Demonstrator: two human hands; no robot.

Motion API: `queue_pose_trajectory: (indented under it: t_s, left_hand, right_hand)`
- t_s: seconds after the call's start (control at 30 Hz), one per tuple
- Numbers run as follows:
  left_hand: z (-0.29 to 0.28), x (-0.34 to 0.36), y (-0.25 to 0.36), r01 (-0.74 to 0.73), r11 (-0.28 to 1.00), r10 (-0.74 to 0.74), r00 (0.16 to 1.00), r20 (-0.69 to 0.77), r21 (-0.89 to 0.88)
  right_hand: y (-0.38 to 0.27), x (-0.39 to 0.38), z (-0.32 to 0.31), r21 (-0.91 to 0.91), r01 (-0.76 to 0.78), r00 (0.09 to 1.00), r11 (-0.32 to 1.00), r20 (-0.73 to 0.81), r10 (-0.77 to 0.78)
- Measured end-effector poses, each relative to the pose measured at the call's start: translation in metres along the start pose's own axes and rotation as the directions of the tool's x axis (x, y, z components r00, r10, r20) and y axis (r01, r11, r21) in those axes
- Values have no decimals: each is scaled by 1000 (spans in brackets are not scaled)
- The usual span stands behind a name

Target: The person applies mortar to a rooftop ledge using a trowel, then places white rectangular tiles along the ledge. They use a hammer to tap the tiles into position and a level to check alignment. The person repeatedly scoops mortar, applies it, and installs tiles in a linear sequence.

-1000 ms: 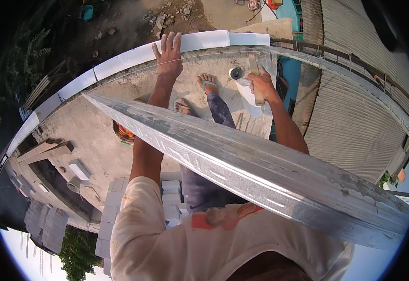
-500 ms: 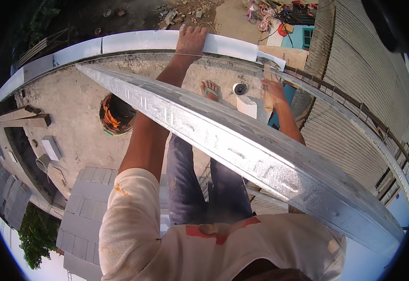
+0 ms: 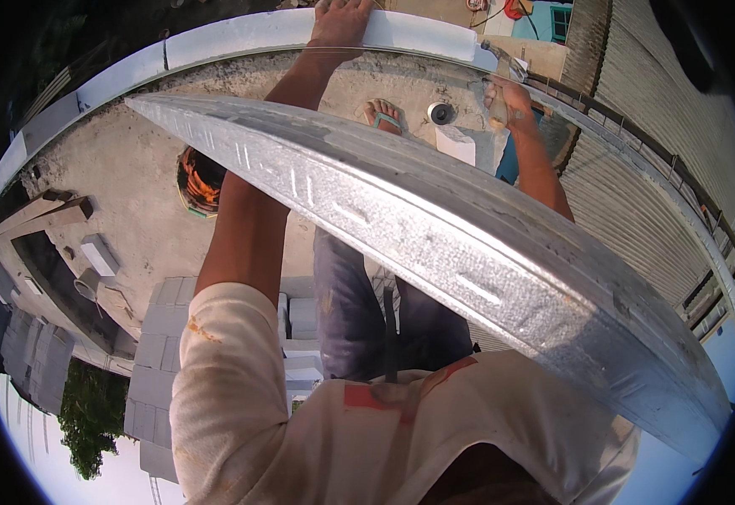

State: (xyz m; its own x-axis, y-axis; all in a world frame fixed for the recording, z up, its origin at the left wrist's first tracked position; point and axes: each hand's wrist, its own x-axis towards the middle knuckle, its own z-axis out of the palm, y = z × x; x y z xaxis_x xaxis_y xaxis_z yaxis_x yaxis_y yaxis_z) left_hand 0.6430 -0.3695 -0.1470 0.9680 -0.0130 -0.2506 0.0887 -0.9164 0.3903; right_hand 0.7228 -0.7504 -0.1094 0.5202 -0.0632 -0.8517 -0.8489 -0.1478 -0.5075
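My left hand point(image 3: 339, 27) grips the top of a white building block point(image 3: 422, 32) in a curved row along the wall edge; its fingertips reach the picture's upper border. Farther right, my right hand point(image 3: 512, 103) is closed around a wooden-handled tool point(image 3: 497, 118) beside the end of that block. The tool is blurred, and its kind cannot be made out. A thin string runs along the near side of the blocks. The silvery metal beam point(image 3: 401, 219) crosses diagonally in front of me, above both forearms, covering part of each.
A bucket point(image 3: 199, 183) with orange contents stands left of my left forearm. Near my sandalled foot point(image 3: 382, 116) are a white roll point(image 3: 440, 114) and a loose white block point(image 3: 456, 145). Planks point(image 3: 43, 215) lie at left; a corrugated roof point(image 3: 628, 202) drops away at right.
The view has shifted, so the block row and both hands sit higher in the picture. My right hand has moved up with its tool toward the block's end. My left hand stays on the block.
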Motion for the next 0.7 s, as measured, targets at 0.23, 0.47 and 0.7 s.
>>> queue_pose_trajectory:
  t_s: [0.23,0.47,0.7]
  left_hand:
    - [34,-8,-26,18,998,-7,981,-196,55]
    - [-7,-15,0,-5,997,16,990,-140,77]
    - [-16,-20,1,17,999,-13,995,-94,39]
  right_hand:
    - [2,3,23,14,-2,1000,1000,19,2]
    - [3,-1,-2,-60,-96,991,994,86,101]
    - [-6,-19,3,-258,-16,992,966,115,48]
